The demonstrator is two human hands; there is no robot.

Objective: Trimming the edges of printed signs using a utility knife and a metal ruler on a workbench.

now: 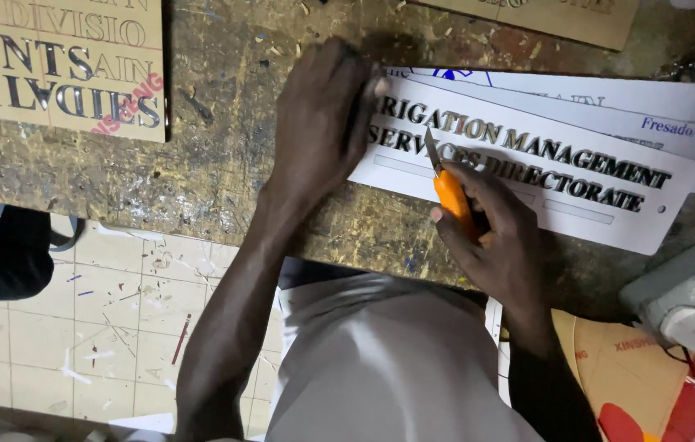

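My left hand (320, 119) presses flat on the left end of a white sign plate (584, 221) with raised black lettering, which lies on a worn, paint-stained workbench (200, 147). My right hand (499, 237) grips an orange utility knife (451, 196). Its blade tip touches the plate among the letters of the lower line. More white printed sheets (658, 106) lie under and behind the plate.
A tan board with cut-out letters (61, 65) lies at the far left, another tan board (560, 16) at the top. A white power adapter and strip (691, 311) sit at the right edge. A tiled floor (110, 319) and a dark object (0, 254) are below the bench.
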